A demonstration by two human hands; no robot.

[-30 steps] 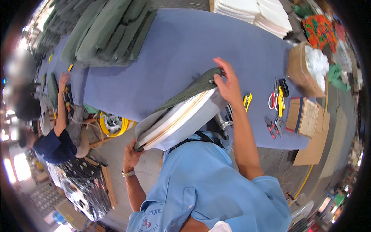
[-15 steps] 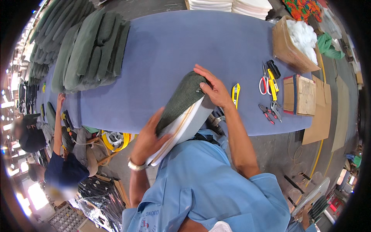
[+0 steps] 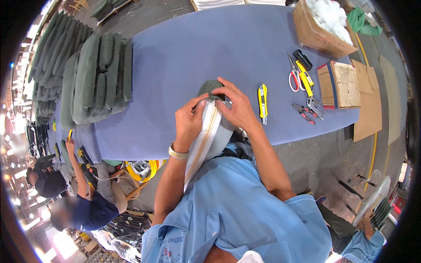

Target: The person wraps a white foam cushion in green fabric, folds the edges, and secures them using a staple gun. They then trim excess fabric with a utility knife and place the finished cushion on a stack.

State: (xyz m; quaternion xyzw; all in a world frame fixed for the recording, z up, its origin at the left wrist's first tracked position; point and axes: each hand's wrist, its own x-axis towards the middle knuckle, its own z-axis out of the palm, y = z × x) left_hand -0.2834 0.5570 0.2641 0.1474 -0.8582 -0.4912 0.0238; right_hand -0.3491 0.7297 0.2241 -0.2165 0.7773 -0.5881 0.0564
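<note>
A cushion (image 3: 210, 136) stands on edge between me and the table, its far end partly covered by dark green fabric (image 3: 209, 89). The rest of it shows white and grey padding with a tan strip along the length. My left hand (image 3: 190, 119), below a metal watch, pinches the fabric edge at the cushion's far end with closed fingers. Right beside it, my right hand (image 3: 237, 107) grips the same fabric edge between thumb and fingers. A yellow utility knife (image 3: 262, 104) lies to the right of my right hand.
Stacked green cushions (image 3: 98, 79) occupy the table's left. Scissors (image 3: 294, 76), a yellow-handled tool (image 3: 305, 78) and pliers (image 3: 303, 114) lie right, beside a wooden block (image 3: 344, 85). Behind is a carton (image 3: 322, 33) of white stuffing. A co-worker (image 3: 94, 210) is at the left.
My left hand has moved from the cushion's near side up to its far end, beside the right. The cushion has swung more upright in view, and both hands now pinch the fabric edge.
</note>
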